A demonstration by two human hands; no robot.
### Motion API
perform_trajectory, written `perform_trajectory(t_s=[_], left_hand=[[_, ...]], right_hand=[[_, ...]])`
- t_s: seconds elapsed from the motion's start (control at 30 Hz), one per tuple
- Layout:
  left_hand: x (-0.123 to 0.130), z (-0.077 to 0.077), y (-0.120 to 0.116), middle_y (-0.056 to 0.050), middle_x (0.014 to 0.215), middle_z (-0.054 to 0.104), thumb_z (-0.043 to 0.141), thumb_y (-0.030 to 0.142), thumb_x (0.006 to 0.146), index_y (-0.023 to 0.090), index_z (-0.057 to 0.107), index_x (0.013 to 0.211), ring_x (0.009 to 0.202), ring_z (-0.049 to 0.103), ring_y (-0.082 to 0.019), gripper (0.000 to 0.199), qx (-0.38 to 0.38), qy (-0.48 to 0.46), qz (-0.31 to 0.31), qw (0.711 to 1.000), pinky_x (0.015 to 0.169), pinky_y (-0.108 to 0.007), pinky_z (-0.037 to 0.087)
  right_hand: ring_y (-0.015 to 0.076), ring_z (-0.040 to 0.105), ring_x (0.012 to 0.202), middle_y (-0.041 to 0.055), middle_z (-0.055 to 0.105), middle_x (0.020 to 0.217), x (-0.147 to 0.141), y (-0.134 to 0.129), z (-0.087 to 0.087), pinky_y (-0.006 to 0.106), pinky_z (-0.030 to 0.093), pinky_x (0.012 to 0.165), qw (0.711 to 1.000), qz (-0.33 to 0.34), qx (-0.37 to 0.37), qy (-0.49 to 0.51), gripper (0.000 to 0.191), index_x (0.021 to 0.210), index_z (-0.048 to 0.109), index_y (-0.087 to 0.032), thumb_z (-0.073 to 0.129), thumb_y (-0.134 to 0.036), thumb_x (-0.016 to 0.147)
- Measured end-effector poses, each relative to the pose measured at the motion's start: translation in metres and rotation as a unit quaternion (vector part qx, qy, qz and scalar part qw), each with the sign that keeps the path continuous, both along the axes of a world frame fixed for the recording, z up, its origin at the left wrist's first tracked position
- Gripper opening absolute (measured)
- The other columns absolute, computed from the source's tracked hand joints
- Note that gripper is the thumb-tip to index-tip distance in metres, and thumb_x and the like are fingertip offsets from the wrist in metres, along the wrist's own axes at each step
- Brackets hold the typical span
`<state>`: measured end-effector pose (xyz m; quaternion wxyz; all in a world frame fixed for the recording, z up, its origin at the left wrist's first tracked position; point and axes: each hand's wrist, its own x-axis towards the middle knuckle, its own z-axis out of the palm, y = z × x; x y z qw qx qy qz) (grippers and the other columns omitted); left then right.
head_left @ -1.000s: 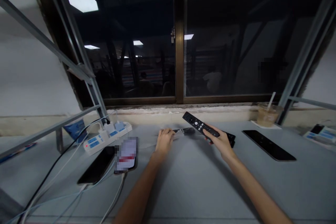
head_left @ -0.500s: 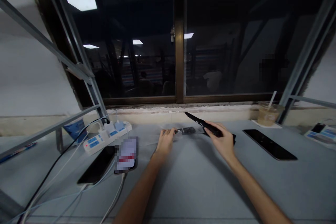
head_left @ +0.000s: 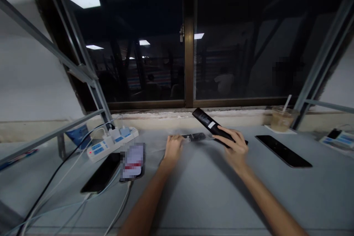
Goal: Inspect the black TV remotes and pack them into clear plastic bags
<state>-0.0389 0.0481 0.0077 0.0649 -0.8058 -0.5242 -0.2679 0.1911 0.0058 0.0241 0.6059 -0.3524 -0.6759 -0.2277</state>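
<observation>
My right hand (head_left: 235,147) is closed on a long black remote control (head_left: 211,123), raised at a tilt above the table with its printed back and a white sticker showing. To its left, my left hand (head_left: 173,147) has its fingers curled down at the end of a second dark, slim object (head_left: 195,137) that looks like a remote in clear plastic, lying on the table. Whether the left fingers grip this object or only the plastic is hard to make out. A dark edge (head_left: 246,142) of something shows behind my right hand.
At the left are a white power strip (head_left: 95,150) with plugs and cables, a black phone (head_left: 102,173) and a lit phone (head_left: 134,162). On the right lie a dark flat phone-like slab (head_left: 282,151) and a drink cup (head_left: 281,120) with a straw. Metal frames flank the table.
My right hand has rolled the remote control from edge-on so that its labelled back shows, and its far end has risen slightly. My left hand has stayed nearly in place.
</observation>
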Motion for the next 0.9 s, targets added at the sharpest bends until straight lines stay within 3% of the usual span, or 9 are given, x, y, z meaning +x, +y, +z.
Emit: perform_trajectory(t_s=[0.13, 0.2, 0.27, 0.33, 0.4, 0.5, 0.7, 0.9], left_hand=[[-0.001, 0.003, -0.001, -0.001, 0.096, 0.063, 0.048, 0.011, 0.083, 0.021, 0.058, 0.090, 0.094, 0.055, -0.017, 0.016, 0.047, -0.045, -0.008, 0.998, 0.088, -0.034, 0.033], [-0.001, 0.005, -0.002, -0.001, 0.094, 0.062, 0.049, 0.007, 0.080, 0.020, 0.056, 0.087, 0.094, 0.055, -0.017, 0.017, 0.052, -0.056, -0.005, 0.997, 0.088, -0.033, 0.033], [0.000, 0.006, -0.003, 0.000, 0.093, 0.062, 0.049, 0.004, 0.078, 0.020, 0.054, 0.088, 0.093, 0.055, -0.016, 0.020, 0.051, -0.063, -0.003, 0.997, 0.089, -0.033, 0.033], [0.001, 0.007, -0.004, 0.000, 0.093, 0.063, 0.048, 0.003, 0.077, 0.021, 0.052, 0.090, 0.093, 0.055, -0.016, 0.023, 0.051, -0.066, -0.003, 0.996, 0.090, -0.033, 0.032], [0.002, 0.007, -0.006, 0.000, 0.093, 0.063, 0.047, 0.002, 0.076, 0.022, 0.051, 0.092, 0.093, 0.055, -0.017, 0.026, 0.051, -0.063, -0.009, 0.997, 0.090, -0.034, 0.032], [0.004, 0.008, -0.009, 0.000, 0.095, 0.062, 0.046, 0.001, 0.075, 0.023, 0.049, 0.094, 0.095, 0.054, -0.018, 0.029, 0.048, -0.056, -0.017, 0.997, 0.091, -0.034, 0.032], [0.010, 0.014, -0.017, -0.003, 0.104, 0.059, 0.042, -0.001, 0.070, 0.022, 0.048, 0.106, 0.102, 0.051, -0.019, 0.043, 0.030, -0.056, -0.033, 0.997, 0.094, -0.035, 0.031], [0.013, 0.016, -0.022, -0.004, 0.106, 0.057, 0.041, 0.000, 0.069, 0.021, 0.043, 0.121, 0.104, 0.049, -0.020, 0.056, 0.037, -0.055, -0.057, 0.996, 0.095, -0.036, 0.030]], right_hand=[[0.0188, 0.056, 0.094, -0.0003, 0.065, 0.106, -0.002, -0.002, 0.004, 0.038, 0.046, 0.082, 0.996, -0.006, 0.015, 0.090, 0.037, 0.084, 0.071, -0.033, 0.047, -0.005, 0.077], [0.0196, 0.058, 0.094, 0.0023, 0.065, 0.104, -0.005, -0.002, 0.006, 0.039, 0.046, 0.084, 0.987, 0.020, -0.009, 0.157, 0.023, 0.084, 0.070, -0.028, 0.053, -0.014, 0.077], [0.0186, 0.062, 0.084, 0.0045, 0.065, 0.097, -0.009, -0.001, 0.008, 0.036, 0.049, 0.077, 0.962, 0.054, -0.056, 0.261, 0.017, 0.090, 0.067, -0.023, 0.060, -0.024, 0.075], [0.0147, 0.061, 0.064, 0.0035, 0.063, 0.085, -0.011, 0.000, 0.010, 0.029, 0.050, 0.058, 0.917, 0.086, -0.113, 0.374, 0.033, 0.101, 0.060, -0.020, 0.065, -0.034, 0.071], [0.0110, 0.054, 0.049, 0.0000, 0.059, 0.074, -0.011, 0.000, 0.014, 0.023, 0.042, 0.042, 0.873, 0.113, -0.166, 0.445, 0.047, 0.109, 0.054, -0.019, 0.065, -0.040, 0.069], [0.0095, 0.049, 0.041, -0.0047, 0.052, 0.061, -0.007, 0.001, 0.017, 0.020, 0.033, 0.036, 0.838, 0.142, -0.216, 0.480, 0.056, 0.115, 0.049, -0.021, 0.065, -0.044, 0.067], [0.0090, 0.042, 0.035, -0.0081, 0.042, 0.049, -0.003, 0.004, 0.013, 0.021, 0.028, 0.034, 0.829, 0.153, -0.280, 0.459, 0.046, 0.110, 0.053, -0.019, 0.059, -0.043, 0.071], [0.0074, 0.036, 0.036, -0.0086, 0.040, 0.049, -0.003, 0.006, 0.011, 0.021, 0.028, 0.035, 0.832, 0.126, -0.262, 0.472, 0.038, 0.097, 0.056, -0.019, 0.061, -0.041, 0.068]])
